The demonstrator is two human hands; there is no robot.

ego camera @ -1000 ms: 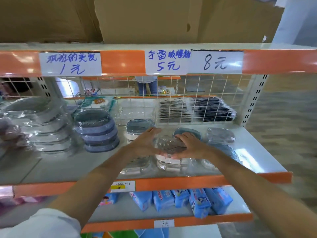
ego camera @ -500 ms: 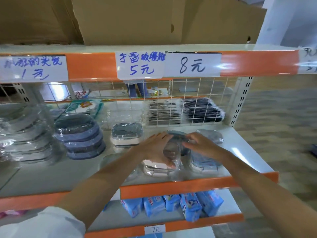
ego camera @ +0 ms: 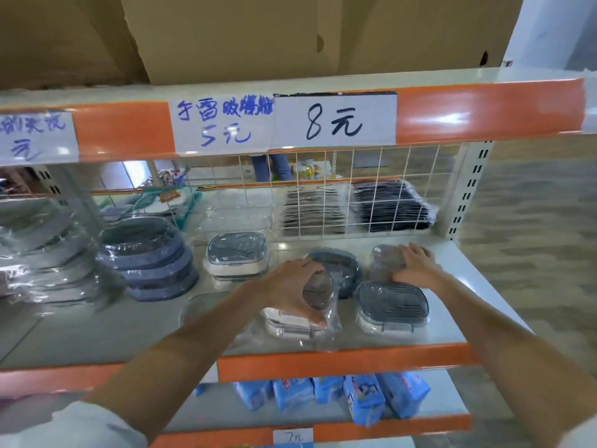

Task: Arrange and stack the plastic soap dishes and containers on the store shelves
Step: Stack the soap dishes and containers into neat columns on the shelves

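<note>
My left hand [ego camera: 290,287] grips a plastic-wrapped soap dish [ego camera: 318,290], tilted on edge above a white and clear soap dish [ego camera: 287,324] at the shelf front. Behind it lies a blue-grey oval dish [ego camera: 339,263]. My right hand [ego camera: 416,266] holds another wrapped dish [ego camera: 384,260] at the back right of the shelf [ego camera: 403,354]. A grey-lidded dish [ego camera: 392,303] sits just in front of that hand. One more lidded dish [ego camera: 237,253] stands further left.
A stack of blue oval containers [ego camera: 148,257] and wrapped clear containers [ego camera: 48,253] fill the left of the shelf. A white wire grid [ego camera: 355,195] backs it, with dark packets [ego camera: 387,205] behind. Blue packs [ego camera: 365,399] lie on the shelf below.
My right hand has let go of the middle dish and moved right to the back-right wrapped dish. My left hand has kept the middle dish and tipped it on edge.
</note>
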